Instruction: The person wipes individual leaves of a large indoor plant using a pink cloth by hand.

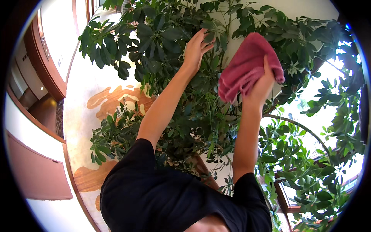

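A large leafy potted-type plant, an umbrella plant with glossy green leaves (171,34), spreads before me. Among its upper leaves is my left hand (197,50), its fingers apart and their tips partly hidden by foliage; whether it touches a stem or leaf I cannot tell. My right hand (261,87) holds a dark pink cloth (249,63), bunched and draped over the fingers, raised in front of the branches. Only part of that hand shows beside the cloth. Both arms reach out from black short sleeves.
To the right, more branches (310,174) hang before bright windows (304,101). On the left lie a pale floor with brown patterned patches (121,101), a wood-framed doorway (61,84) and a brownish-pink mat (37,168). A curved stem (301,124) arches at the right.
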